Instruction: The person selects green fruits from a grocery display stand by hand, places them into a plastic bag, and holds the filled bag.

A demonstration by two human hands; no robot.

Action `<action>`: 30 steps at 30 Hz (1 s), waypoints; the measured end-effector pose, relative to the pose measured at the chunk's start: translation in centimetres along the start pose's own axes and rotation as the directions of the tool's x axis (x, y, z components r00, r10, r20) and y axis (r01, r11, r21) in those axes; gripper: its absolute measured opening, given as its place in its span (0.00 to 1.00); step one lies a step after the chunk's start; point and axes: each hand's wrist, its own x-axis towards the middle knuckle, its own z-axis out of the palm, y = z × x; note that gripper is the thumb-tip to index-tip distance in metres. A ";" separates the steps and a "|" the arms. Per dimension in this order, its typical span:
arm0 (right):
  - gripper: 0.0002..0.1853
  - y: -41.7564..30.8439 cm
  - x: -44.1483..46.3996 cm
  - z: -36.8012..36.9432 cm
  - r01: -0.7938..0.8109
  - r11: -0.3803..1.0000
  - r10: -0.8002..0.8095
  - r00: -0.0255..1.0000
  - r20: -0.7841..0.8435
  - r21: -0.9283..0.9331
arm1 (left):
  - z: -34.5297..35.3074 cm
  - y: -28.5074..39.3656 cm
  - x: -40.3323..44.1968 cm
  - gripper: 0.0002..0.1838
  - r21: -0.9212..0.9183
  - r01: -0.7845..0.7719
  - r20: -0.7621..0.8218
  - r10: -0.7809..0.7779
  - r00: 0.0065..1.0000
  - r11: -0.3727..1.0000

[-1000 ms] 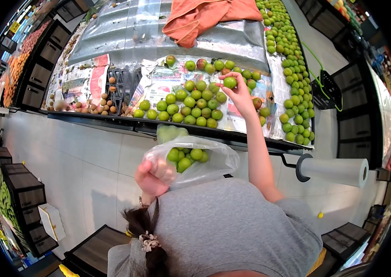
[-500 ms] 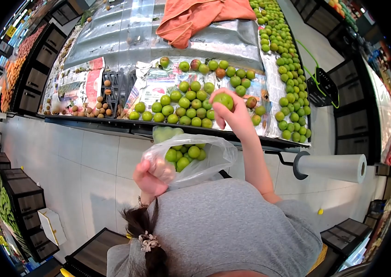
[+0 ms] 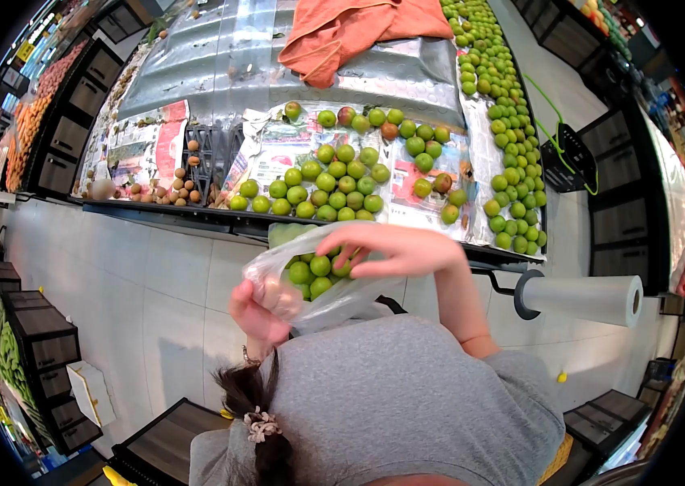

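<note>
The right hand [image 3: 395, 247] arches over the mouth of a thin, crinkled clear plastic bag [image 3: 342, 308], its fingers and thumb apart above the fruit; whether a fingertip touches one cannot be told. The left hand [image 3: 261, 312] is clamped on the bag's left rim, the film wrapped over its fingers. Inside lie smooth, round green fruits [image 3: 321, 287], heaped toward the left, with the opening gaping to the right. The bag hangs just near of the dark front edge of the surface [image 3: 221, 218], where more loose green fruits [image 3: 346, 185], a few blushed reddish-brown, sit on wrinkled newspaper [image 3: 407, 194]. To the left are small matte brown balls [image 3: 179, 196] beside a black plastic lattice [image 3: 203, 158]. Farther off, a ridged grey sheet [image 3: 180, 73] carries a rumpled orange cloth [image 3: 351, 36], and a dense band of green fruit [image 3: 512, 150] lines the right edge. A roll of film [image 3: 593, 300] juts out on the near right, limiting room there; open tiled floor [image 3: 164, 275] stretches left of the bag. A black basket [image 3: 569, 158] with bright green handles stands beyond the right edge.
</note>
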 end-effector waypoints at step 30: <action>0.16 13.8 3.2 -3.5 -0.466 0.625 -0.123 0.734 -0.668 -0.626 | 0.3 0.0 -0.6 0.22 0.084 0.027 0.053 -0.032 0.998 0.996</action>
